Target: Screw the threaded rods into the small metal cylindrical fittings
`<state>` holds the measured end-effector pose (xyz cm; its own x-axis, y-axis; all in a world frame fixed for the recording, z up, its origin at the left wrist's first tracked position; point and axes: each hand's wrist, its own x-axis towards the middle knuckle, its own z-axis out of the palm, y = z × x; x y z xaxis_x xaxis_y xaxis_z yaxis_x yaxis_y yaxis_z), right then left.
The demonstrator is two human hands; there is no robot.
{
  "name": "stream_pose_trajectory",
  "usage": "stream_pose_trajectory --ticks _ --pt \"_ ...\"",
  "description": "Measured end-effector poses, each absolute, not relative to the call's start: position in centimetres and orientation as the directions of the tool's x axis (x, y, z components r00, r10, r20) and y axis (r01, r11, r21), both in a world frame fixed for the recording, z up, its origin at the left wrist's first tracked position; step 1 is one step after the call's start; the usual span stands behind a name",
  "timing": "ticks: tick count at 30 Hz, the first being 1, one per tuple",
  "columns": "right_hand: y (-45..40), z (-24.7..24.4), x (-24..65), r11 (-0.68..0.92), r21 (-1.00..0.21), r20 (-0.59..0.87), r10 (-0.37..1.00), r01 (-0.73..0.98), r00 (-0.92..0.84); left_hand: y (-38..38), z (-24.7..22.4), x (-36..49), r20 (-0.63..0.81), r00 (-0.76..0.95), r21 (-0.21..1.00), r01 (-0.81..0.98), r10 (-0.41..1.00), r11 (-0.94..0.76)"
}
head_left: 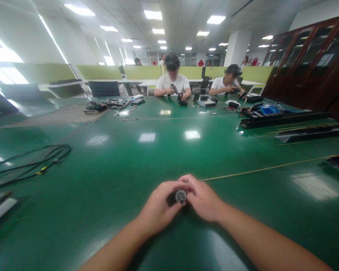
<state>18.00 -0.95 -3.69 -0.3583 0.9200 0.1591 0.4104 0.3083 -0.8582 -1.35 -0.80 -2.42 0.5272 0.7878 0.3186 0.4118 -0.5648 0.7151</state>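
Low in the middle of the view, my left hand [159, 207] curls around a small cylindrical part with a round grey metal end [180, 196]. A dark nub sits off-centre near the bottom of that end, so it resembles a small gear motor; its exact kind is unclear. My right hand [205, 199] closes on the same part from the other side, thumb against its edge. The fingertips of both hands meet over the top, hiding the body behind the end face. Just beyond my right hand, a thin yellowish rod [248, 173] lies on the table.
The glossy green table [115, 165] stretches ahead. Looped black cable [53, 154] lies at left, near a white-edged object [2, 210]. Dark channels [271, 119] and thin rods are at right. Two people work across the table among electronic parts [124, 101] and a blue bundle [271, 110].
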Motion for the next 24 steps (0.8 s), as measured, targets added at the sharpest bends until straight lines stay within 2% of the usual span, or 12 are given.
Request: stream_pose_trajectory --ticks 6,12,19,24 --pt "-1.0 -3.87 17.95 0.286 -0.874 0.144 0.925 0.394 -0.351 -0.62 -2.08 -1.22 0.201 0.481 0.795 0.43 0.854 -0.429" --pt "-1.16 -3.5 17.97 0.281 -0.874 0.131 0.922 0.395 -0.365 -0.41 -1.66 -1.09 0.154 0.453 0.854 0.385 0.878 -0.349" --pt "-1.17 -3.79 17.84 0.268 -0.867 0.127 0.934 0.419 -0.334 -0.47 -1.64 -1.14 0.218 0.434 0.799 0.434 0.874 -0.416" --pt "-1.0 -4.4 17.72 0.243 -0.895 0.144 0.951 0.375 -0.272 -0.35 -1.99 -1.45 0.328 0.375 0.735 0.476 0.867 -0.483"
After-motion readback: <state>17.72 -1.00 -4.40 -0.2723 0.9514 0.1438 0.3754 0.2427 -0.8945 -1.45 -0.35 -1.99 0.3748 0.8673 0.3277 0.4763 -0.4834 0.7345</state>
